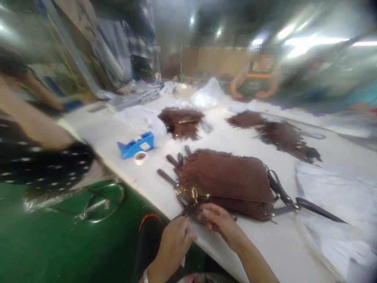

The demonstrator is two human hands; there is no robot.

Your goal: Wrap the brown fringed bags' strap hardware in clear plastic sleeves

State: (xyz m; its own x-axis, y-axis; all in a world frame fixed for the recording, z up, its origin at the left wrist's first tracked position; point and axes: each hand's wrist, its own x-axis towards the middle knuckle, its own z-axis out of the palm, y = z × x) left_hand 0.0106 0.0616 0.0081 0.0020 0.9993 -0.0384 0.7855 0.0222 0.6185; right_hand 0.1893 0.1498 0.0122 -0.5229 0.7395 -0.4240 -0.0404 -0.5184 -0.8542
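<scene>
A stack of brown fringed bags lies at the near edge of the white table, with gold metal fittings at its left end. Dark straps stick out from both ends. My left hand, low in front of the stack, is closed around the end of a dark strap. Close by on the right, my right hand has its fingers curled together beside the bags' lower left corner. What those fingers pinch, if anything, is blurred and hidden.
A blue tape dispenser and a white tape roll stand left of the stack. More brown fringed bags lie farther back. White plastic bags cover the right side. One person is across the table, another person's arm at left.
</scene>
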